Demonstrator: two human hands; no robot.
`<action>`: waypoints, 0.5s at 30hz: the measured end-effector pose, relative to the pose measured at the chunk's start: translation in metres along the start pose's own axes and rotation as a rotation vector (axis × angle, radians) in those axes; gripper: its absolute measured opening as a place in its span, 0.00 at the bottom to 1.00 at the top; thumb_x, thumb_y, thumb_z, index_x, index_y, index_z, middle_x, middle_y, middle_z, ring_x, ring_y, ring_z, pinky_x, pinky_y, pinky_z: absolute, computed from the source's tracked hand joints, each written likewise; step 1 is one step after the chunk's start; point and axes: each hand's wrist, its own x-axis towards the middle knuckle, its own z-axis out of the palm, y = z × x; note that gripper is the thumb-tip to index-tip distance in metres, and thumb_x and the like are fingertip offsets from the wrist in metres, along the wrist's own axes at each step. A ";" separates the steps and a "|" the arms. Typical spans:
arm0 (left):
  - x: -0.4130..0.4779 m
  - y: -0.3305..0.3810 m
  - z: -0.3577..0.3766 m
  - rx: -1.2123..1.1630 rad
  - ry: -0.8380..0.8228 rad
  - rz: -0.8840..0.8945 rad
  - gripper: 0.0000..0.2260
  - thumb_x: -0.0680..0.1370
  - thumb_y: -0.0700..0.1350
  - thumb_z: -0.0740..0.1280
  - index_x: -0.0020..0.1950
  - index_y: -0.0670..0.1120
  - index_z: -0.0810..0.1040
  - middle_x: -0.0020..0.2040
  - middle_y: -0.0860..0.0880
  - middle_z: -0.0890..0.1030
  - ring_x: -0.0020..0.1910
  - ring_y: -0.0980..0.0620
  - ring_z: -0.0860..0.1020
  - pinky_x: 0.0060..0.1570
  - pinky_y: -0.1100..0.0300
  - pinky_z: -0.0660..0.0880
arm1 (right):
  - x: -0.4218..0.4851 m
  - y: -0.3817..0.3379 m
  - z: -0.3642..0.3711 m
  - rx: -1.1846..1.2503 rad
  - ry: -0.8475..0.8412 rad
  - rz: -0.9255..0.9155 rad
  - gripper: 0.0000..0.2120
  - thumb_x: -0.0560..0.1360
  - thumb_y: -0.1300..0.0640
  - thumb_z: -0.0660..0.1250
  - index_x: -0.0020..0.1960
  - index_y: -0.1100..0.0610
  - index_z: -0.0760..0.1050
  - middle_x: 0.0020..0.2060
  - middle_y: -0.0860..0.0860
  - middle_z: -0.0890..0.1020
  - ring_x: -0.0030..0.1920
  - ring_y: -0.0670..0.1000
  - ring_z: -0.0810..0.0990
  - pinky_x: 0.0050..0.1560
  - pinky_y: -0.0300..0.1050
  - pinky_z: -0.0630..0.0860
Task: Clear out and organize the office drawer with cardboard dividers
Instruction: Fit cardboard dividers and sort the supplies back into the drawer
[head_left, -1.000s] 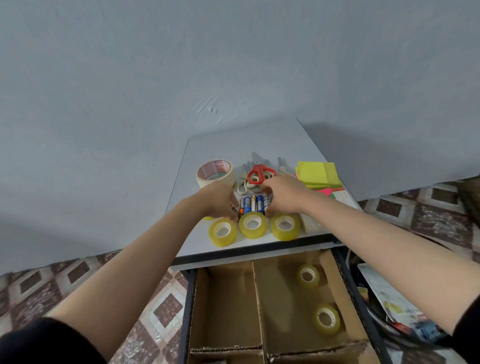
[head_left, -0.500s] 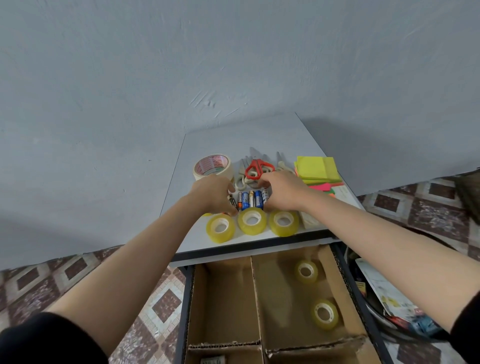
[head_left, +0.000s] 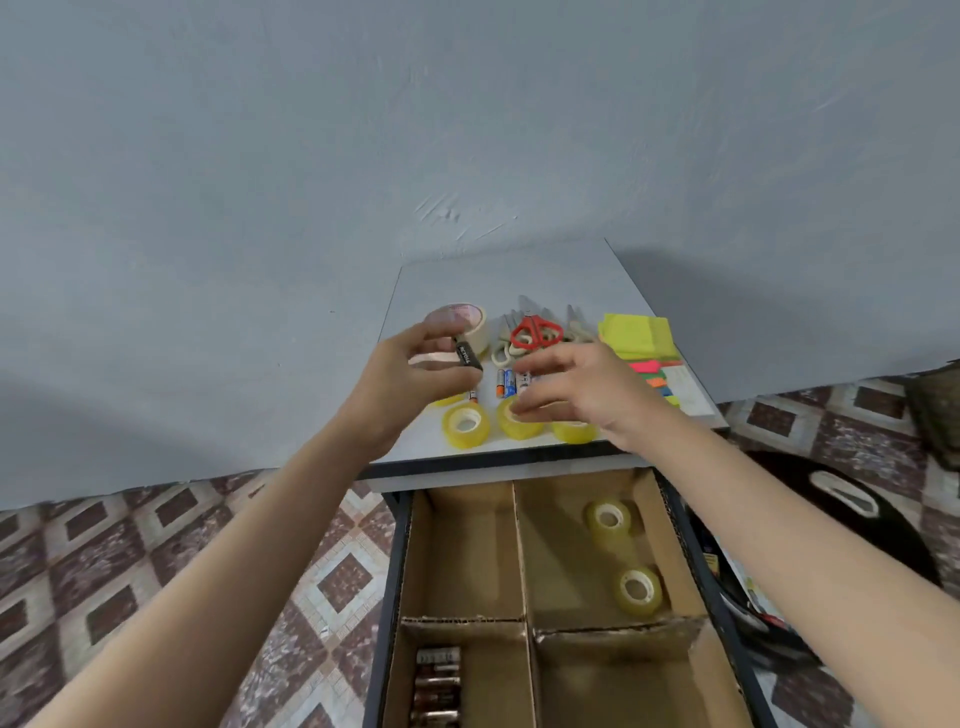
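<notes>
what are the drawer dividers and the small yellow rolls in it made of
Dividers: brown corrugated cardboard, matte. The fluted cut edge shows along the cross piece.
Small rolls: probably clear plastic adhesive tape, since they look glossy, yellowish and slightly see-through. The exact film can't be told from this view.

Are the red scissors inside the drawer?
No, the red scissors lie on the desk top, beyond the batteries, not in the open drawer.
</notes>
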 end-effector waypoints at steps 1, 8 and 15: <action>-0.019 -0.004 0.000 -0.143 -0.013 -0.050 0.19 0.71 0.33 0.70 0.60 0.46 0.75 0.53 0.44 0.80 0.46 0.51 0.82 0.43 0.67 0.78 | -0.012 0.007 0.006 0.100 -0.035 0.029 0.14 0.68 0.75 0.69 0.51 0.63 0.77 0.46 0.59 0.81 0.42 0.56 0.83 0.46 0.45 0.82; -0.118 -0.064 0.012 -0.650 -0.100 -0.363 0.22 0.67 0.30 0.66 0.59 0.45 0.75 0.42 0.45 0.83 0.42 0.52 0.83 0.41 0.65 0.79 | -0.068 0.073 0.035 0.267 -0.093 0.135 0.04 0.73 0.69 0.66 0.47 0.64 0.78 0.37 0.58 0.81 0.36 0.54 0.83 0.45 0.49 0.82; -0.161 -0.112 0.009 -0.761 -0.113 -0.547 0.20 0.66 0.33 0.65 0.57 0.45 0.77 0.46 0.45 0.83 0.42 0.54 0.83 0.40 0.66 0.79 | -0.085 0.128 0.043 0.036 -0.061 0.274 0.07 0.71 0.72 0.67 0.47 0.63 0.78 0.40 0.56 0.80 0.41 0.57 0.84 0.44 0.48 0.82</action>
